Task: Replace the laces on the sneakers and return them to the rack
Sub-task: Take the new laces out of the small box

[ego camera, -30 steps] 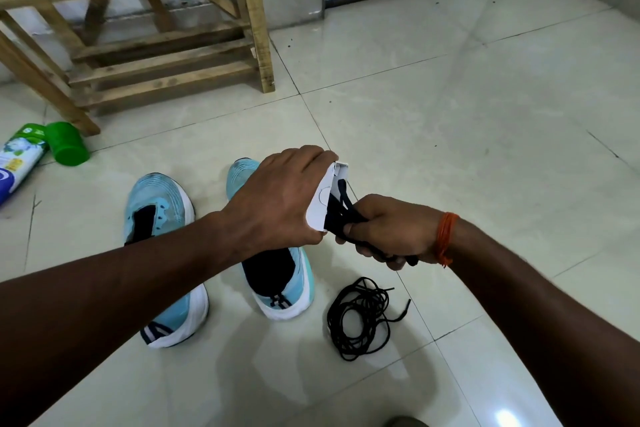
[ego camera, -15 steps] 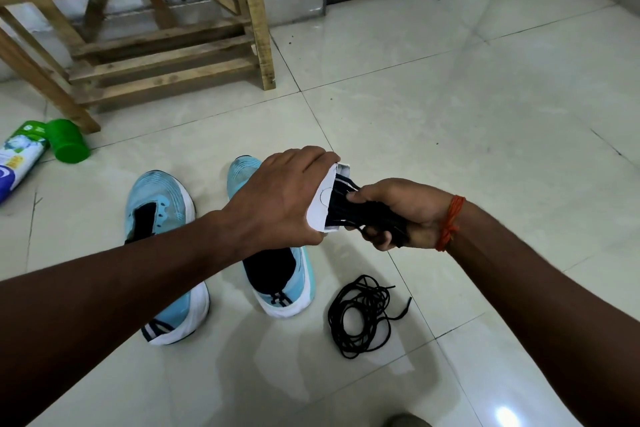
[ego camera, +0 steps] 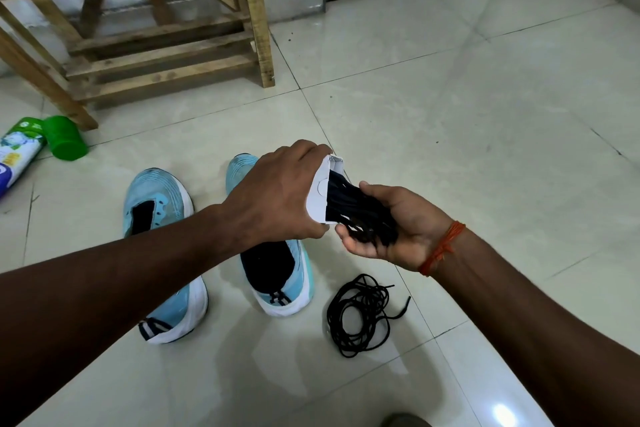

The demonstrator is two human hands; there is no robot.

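Two light blue sneakers stand without laces on the tiled floor, the left sneaker (ego camera: 157, 218) beside the right sneaker (ego camera: 277, 274). My left hand (ego camera: 277, 198) grips a small white paper packet (ego camera: 320, 196) above the right sneaker. A bundle of black laces (ego camera: 360, 215) sticks out of the packet's open end and lies in the cupped palm of my right hand (ego camera: 394, 225), whose fingers curl under it. A loose coil of black lace (ego camera: 360, 315) lies on the floor right of the sneakers.
A wooden shoe rack (ego camera: 156, 28) stands at the back left against the wall. A green-capped spray can (ego camera: 31, 149) lies on the floor at the far left. Bare tiles stretch to the right.
My right hand has turned palm up and drawn the black lace bundle farther out of the packet. My left hand has stayed put on the packet.
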